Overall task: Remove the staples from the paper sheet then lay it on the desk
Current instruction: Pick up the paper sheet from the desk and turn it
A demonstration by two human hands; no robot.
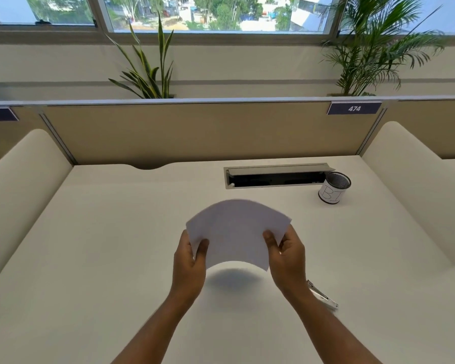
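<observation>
Both hands, left [189, 261] and right [286, 254], grip closed on paper sheet [237, 232], bowed above table [116, 245]; staples indiscernible; remover [323, 295] idle; laying likely remains.

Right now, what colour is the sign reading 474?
Dark navy blue with white digits; the sign shows in the head view.

A dark blue rectangular plate [354, 108] on the beige partition reads "474", and the black mesh cup's white paper label [331, 193] reads "BI".
</observation>
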